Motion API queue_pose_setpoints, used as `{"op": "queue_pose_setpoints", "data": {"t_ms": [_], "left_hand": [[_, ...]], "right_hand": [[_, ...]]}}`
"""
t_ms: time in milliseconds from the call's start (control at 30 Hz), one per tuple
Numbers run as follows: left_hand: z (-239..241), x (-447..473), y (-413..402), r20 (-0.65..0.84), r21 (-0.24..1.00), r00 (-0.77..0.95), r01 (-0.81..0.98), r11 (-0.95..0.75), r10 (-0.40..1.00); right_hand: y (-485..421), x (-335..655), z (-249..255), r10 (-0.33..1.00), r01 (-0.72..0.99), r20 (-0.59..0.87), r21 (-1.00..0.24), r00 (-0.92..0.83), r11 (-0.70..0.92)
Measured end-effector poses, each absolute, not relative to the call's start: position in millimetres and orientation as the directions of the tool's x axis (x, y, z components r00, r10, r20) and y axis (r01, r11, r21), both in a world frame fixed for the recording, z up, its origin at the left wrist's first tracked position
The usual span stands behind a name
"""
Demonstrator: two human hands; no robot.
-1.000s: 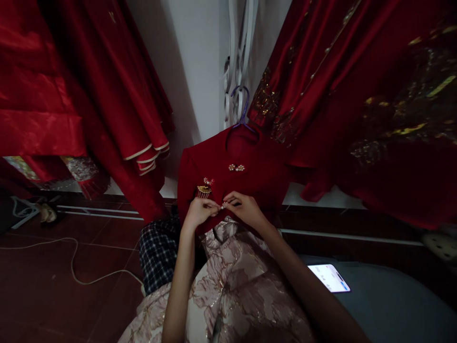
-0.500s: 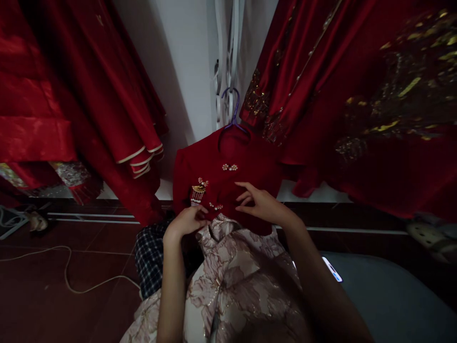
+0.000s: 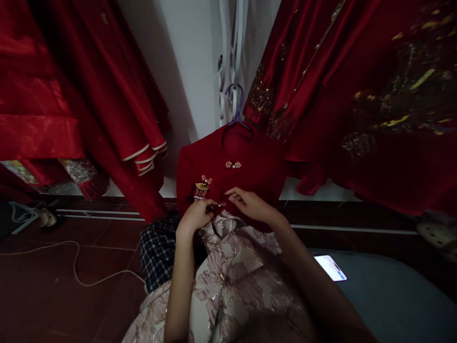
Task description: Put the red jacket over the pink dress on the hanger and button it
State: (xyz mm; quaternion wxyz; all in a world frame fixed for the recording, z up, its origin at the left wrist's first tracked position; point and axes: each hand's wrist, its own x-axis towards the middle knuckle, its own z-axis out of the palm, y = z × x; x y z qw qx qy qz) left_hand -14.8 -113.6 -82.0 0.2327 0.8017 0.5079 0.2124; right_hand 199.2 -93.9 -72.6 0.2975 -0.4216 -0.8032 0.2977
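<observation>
A red jacket [image 3: 203, 164] hangs in front of me on a purple hanger [image 3: 238, 107]. One beaded clasp [image 3: 233, 165] sits below its neckline, and another beaded clasp [image 3: 222, 205] is lower on the front. A gold fan-shaped brooch with bead tassels [image 3: 202, 186] is on the left side of the chest. My left hand [image 3: 195, 216] is closed on the jacket's cloth beside the lower clasp, just under the brooch. To the right of that clasp, my right hand [image 3: 252, 205] has its thumb and fingers drawn together; whatever is between the tips is too small to make out.
Cream floral cloth [image 3: 243, 267] covers my lap, with dark plaid cloth [image 3: 159, 255] beside it. A lit phone [image 3: 331, 268] lies on a grey-green seat [image 3: 378, 290] at right. Red garments [image 3: 82, 85] hang on both sides, and a pale cable [image 3: 103, 281] crosses the floor.
My right hand has moved left, closer to the lower clasp, and its spread fingers have come together. My left hand stays by the clasp. More of the phone's screen shows.
</observation>
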Motion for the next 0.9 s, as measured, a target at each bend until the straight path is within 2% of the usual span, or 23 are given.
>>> {"op": "queue_pose_setpoints", "data": {"t_ms": [267,433,633,900], "left_hand": [[-90.1,-5.7,-106.6,0.137,0.617,0.363,0.697,-0.366,0.922],[-92.8,-1.2,-103.7,0.183,0.643,0.363,0.658,-0.39,0.914],[-94.5,-2.3,-102.2,0.199,0.698,0.312,0.621,-0.358,0.929],[-97.8,-0.7,-99.0,0.229,0.673,0.303,0.637,-0.376,0.925]], "right_hand": [[-73.5,189.6,-115.0,0.859,0.479,0.169,-0.77,-0.484,0.421],[-72.7,191.8,-114.5,0.855,0.428,0.143,-0.817,-0.499,0.387],[-74.5,193.1,-110.7,0.843,0.419,0.163,-0.81,-0.512,0.411],[-73.9,194.7,-109.4,0.841,0.414,0.149,-0.817,-0.52,0.401]]}}
